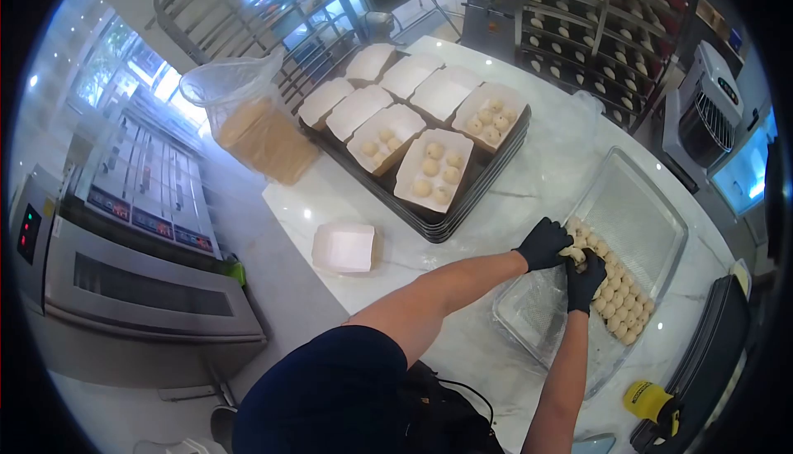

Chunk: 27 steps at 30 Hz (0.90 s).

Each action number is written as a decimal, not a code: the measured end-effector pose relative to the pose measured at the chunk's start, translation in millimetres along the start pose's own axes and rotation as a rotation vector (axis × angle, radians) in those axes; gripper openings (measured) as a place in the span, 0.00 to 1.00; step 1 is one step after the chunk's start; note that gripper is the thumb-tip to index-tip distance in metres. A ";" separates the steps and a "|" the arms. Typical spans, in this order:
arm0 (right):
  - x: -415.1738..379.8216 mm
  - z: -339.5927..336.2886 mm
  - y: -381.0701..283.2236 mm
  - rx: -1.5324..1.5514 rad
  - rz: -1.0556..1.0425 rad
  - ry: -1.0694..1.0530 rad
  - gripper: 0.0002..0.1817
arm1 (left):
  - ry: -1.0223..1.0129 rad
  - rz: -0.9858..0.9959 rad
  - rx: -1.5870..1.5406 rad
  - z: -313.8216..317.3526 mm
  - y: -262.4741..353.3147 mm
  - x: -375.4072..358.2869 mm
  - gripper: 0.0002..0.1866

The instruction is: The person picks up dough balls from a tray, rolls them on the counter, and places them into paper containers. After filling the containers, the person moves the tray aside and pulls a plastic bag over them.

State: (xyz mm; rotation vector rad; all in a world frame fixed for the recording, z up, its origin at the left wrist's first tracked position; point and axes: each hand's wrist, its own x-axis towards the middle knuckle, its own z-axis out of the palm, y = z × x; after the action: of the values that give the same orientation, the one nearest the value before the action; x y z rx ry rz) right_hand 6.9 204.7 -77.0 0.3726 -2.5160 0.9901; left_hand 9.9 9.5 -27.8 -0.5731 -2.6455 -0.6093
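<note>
Both hands wear black gloves and meet over a clear plastic tray (652, 206) on the right of the marble counter. My left hand (545, 244) has its fingers closed on a piece of pale dough (572, 252). Just beside it, my right hand (585, 279) is curled round the same dough, its fingertips partly hidden. Rows of small dough balls (624, 301) fill part of the tray, right beside and below my hands.
Paper boxes (446, 90), some holding dough balls, stand on stacked dark trays (429, 227). A single paper box (345, 247) sits at the counter's left edge. A bag (264, 140), a yellow bottle (647, 400), a rack (591, 33) and an oven (149, 289) surround the work area.
</note>
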 end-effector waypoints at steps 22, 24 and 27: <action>22.9 -9.7 -78.9 -0.488 -0.085 -0.164 0.16 | 0.047 -1.067 -1.113 -121.7 112.0 -286.2 0.09; 35.7 -34.1 -108.6 -0.480 -0.056 -0.173 0.15 | 0.014 -0.989 -1.125 -130.5 122.8 -289.9 0.09; 12.1 -11.6 -78.6 -0.132 0.048 0.013 0.15 | -0.014 -0.939 -1.035 -145.5 134.4 -291.4 0.10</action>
State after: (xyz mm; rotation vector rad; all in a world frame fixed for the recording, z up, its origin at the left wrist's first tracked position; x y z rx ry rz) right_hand 29.8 155.6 -17.6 0.2666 -2.5721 0.8356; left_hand 356.6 -37.4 13.6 0.5263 -2.2934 -2.2478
